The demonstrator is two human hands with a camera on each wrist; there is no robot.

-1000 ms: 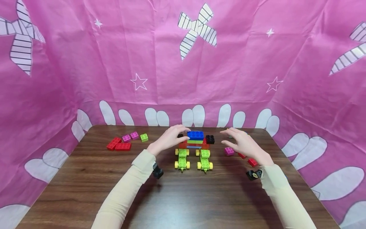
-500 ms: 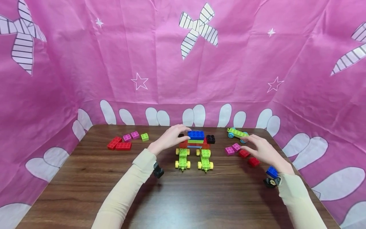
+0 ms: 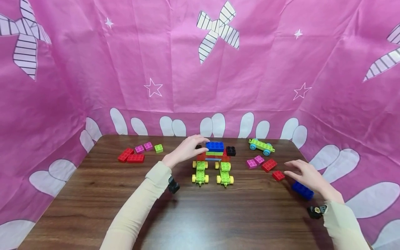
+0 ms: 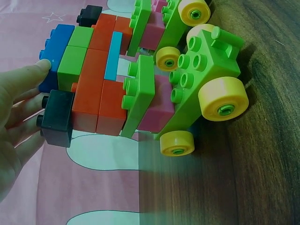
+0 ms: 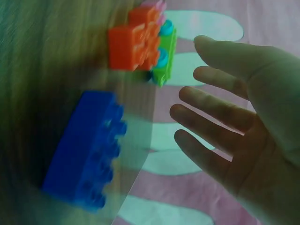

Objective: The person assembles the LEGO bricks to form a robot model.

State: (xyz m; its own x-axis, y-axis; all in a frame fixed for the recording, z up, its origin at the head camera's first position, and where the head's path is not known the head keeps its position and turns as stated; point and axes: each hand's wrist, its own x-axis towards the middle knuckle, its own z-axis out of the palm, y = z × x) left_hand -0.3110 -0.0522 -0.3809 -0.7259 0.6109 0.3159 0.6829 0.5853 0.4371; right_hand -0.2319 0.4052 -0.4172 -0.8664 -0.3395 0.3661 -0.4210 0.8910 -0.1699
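1. Pinching the left end of the blue top brick (image 3: 215,146), left hand (image 3: 187,148) has its thumb on the near side and fingers behind.
2. Build (image 3: 224,176) stands centrally towards the surface's (image 3: 193,215) far edge: blue over lime over red, with two lime bases on yellow wheels.
3. Right hand (image 3: 309,175) hovers towards the surface's right edge, fingers spread, holding nothing; apart from the long blue brick (image 5: 82,150) in the right wrist view.
4. Right side, loose: small red brick (image 3: 278,175), larger red brick (image 3: 269,165), magenta pair (image 3: 251,163); blue-wheeled chassis (image 3: 261,145) near the far right corner.
5. Towards the far left corner: two touching red bricks (image 3: 135,158), two magenta bricks and a lime brick (image 3: 158,148).
6. Step, as I judge it: steadying the build while choosing another piece, probably the long blue brick.
7. Next move calls for lowering the right hand and closing on that brick's sides, left hand keeping the build upright.
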